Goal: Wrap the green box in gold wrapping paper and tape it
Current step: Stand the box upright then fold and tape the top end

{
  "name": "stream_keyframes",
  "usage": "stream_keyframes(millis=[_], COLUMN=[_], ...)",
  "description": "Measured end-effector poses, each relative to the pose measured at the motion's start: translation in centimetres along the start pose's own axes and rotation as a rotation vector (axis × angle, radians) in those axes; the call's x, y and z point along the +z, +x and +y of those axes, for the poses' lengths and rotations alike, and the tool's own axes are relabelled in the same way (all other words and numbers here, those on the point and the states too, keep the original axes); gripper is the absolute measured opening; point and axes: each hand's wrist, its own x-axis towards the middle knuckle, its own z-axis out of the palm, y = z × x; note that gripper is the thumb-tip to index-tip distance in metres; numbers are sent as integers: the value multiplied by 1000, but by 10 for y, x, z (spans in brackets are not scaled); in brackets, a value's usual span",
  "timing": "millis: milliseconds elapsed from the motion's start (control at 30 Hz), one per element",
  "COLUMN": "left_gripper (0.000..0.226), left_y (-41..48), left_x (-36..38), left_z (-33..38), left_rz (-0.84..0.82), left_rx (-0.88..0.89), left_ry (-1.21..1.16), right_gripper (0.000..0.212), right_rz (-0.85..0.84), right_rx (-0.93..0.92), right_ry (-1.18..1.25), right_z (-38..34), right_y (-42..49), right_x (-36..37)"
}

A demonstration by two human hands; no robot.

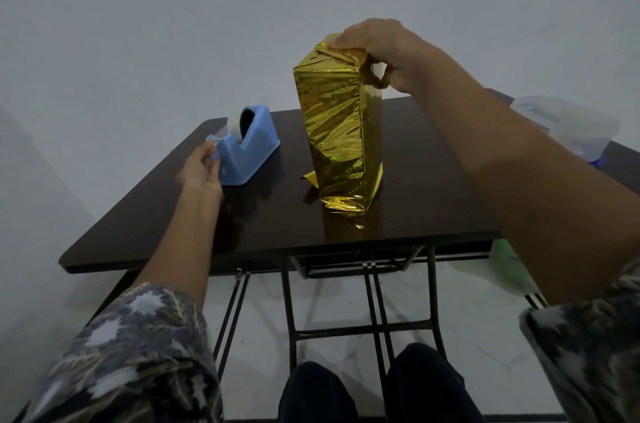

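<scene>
**Top end folded, tape not yet on**

Two patterned sleeves (131, 353) and dark-trousered knees (374, 388) fill the bottom of the view, with both bare forearms reaching out over the dark surface (173, 215).

The green box (337, 132) stands upright on its end near the middle of the surface. No green shows, as gold wrapping paper (332, 93) covers every side in view. The long sides look closed and fairly smooth. At the base the paper is bunched under the box, and a small loose flap (310, 178) sticks out to the left. I judge the wrapping largely done, with the taping of the end folds left to do. No tape can be made out on the paper, though clear tape on foil would be hard to see.

The right hand (377, 48) comes down from above. Its thumb is on the near side and its fingers curl behind, grasping the gathered folds at the top of the box and keeping it upright.

The left hand (201, 168) reaches, palm turned inward, to the cutter end of the blue tape dispenser (247, 149), which sits well left of the box. Its fingers (211, 154) touch the dispenser's front. Whether they pinch the free end of the tape roll (239, 123) cannot be told.

A pale plastic bag (568, 125) lies at the far right edge.
</scene>
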Motion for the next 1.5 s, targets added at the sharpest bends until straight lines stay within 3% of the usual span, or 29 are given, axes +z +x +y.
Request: stream_keyframes(millis=[100,167,233,467,600,700,833,1067,1167,1333,1500], left_gripper=[22,18,12,44,33,39,34,30,32,20,19], left_y=[-11,-14,-18,-15,-11,-10,-15,-42,-59,-117,-156], left_x=[0,1,3,2,3,2,-1,-1,4,55,104], left_z=[-8,-9,-6,1,-6,-9,-8,-12,3,63,109], left_rz=[55,105,129,174,175,181,224,406,253,-278,-776], left_rx=[44,62,62,49,25,10,-11,83,194,512,591], left_ry=[-28,-11,42,320,317,286,277,233,416,626,965], right_gripper=[21,20,19,19,18,19,33,45,44,41,41], right_rz=[-5,-15,-15,-23,-29,-26,-27,-57,-96,-157,-175], right_rx=[2,2,-1,-12,-19,-35,-60,-126,-130,-142,-146], right_ry=[-7,-19,-26,-29,-9,-2,13,56,49,23,31], right_z=[0,1,1,0,0,-1,0,7,8,6,7], right_y=[-1,0,0,1,2,1,-3,-4,-3,-6,-4], right_x=[-2,-3,-3,-1,-2,-1,-2,-2,-4,-3,-3])
